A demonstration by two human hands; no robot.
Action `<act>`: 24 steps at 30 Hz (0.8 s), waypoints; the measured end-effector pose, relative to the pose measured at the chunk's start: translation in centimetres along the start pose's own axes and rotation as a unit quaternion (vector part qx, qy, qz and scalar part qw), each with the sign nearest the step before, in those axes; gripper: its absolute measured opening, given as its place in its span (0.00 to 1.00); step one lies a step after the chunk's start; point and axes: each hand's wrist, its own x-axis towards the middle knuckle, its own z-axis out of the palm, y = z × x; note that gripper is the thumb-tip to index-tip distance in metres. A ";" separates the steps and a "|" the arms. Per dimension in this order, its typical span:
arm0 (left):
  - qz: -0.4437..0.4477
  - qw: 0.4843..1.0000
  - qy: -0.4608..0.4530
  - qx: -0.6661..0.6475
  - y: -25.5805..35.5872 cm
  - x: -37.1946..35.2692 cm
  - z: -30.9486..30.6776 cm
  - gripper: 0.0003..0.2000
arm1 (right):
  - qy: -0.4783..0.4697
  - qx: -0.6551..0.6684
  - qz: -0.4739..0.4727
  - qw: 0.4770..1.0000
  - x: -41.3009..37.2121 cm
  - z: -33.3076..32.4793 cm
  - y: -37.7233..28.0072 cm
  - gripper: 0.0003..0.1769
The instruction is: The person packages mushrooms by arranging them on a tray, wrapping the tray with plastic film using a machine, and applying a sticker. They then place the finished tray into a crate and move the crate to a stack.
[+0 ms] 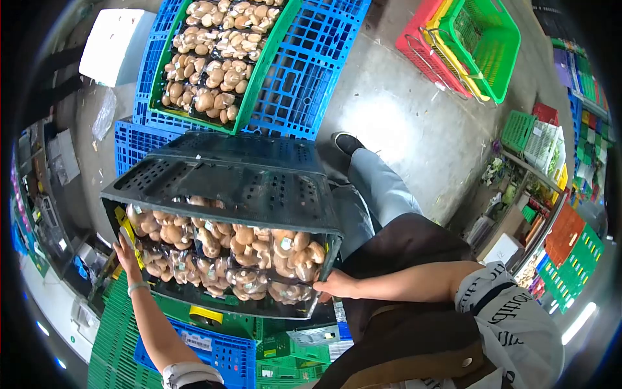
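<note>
Between my hands is a black plastic crate [246, 188], tilted, with several wrapped packs of brown mushrooms [243, 246] inside. My left hand [127, 256] grips the crate's left end, near a yellow part. At the right end, my right hand [337, 285] has its fingers closed round the crate's lower corner. Another dark crate [240, 148] shows just behind the held one. Farther off, a green crate [244, 107] filled with packs of mushrooms rests on a blue pallet [291, 91].
Nested red, yellow and green baskets [499, 65] stand on the concrete floor at the upper right. A white box [116, 45] is at the upper left. Below the held crate are a blue crate [240, 356] and green crates [116, 337]. Shelves with produce line the right side.
</note>
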 end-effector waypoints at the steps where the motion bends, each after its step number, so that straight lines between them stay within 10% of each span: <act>1: -0.128 0.983 0.011 -0.134 1.2 0.7 0.1 0.26 | 0.006 -0.020 0.011 1.000 0.2 -0.1 0.2 0.18; 2: -0.254 0.930 0.026 -0.264 2.8 1.6 0.1 0.28 | 0.010 -0.044 0.023 0.999 0.2 -0.4 -0.2 0.19; 4: -0.080 0.988 0.135 -0.004 8.8 0.3 -0.8 0.29 | -0.016 -0.124 0.072 0.989 -1.2 -1.4 -3.3 0.25; 8: -0.129 0.924 0.279 -0.229 31.2 -7.2 -10.4 0.25 | -0.002 -0.357 0.080 0.931 -3.9 -4.9 -10.4 0.30; 10: -0.107 0.919 0.299 -0.234 37.4 -14.8 -12.8 0.23 | 0.094 -0.626 0.021 0.774 -8.0 -4.7 -18.7 0.30; 12: -0.232 0.890 0.307 -0.243 41.2 -23.8 -10.6 0.22 | 0.196 -0.720 -0.238 0.622 -8.1 -6.1 -18.7 0.28; 16: -0.576 0.680 0.302 -0.339 49.3 -38.8 -1.1 0.21 | 0.168 -0.667 -0.431 0.584 -4.5 -4.6 -19.8 0.30; 18: -0.597 0.607 0.246 -0.464 51.9 -42.1 1.2 0.23 | 0.152 -0.588 -0.352 0.712 -2.3 -3.1 -18.8 0.27; 20: -0.627 0.546 0.275 -0.484 53.6 -41.8 3.7 0.23 | 0.212 -0.614 -0.356 0.672 -1.2 -3.2 -18.4 0.24; 24: -0.664 0.547 0.397 -0.320 54.1 -39.0 3.8 0.13 | 0.200 -0.634 -0.458 0.591 0.1 -4.4 -18.2 0.21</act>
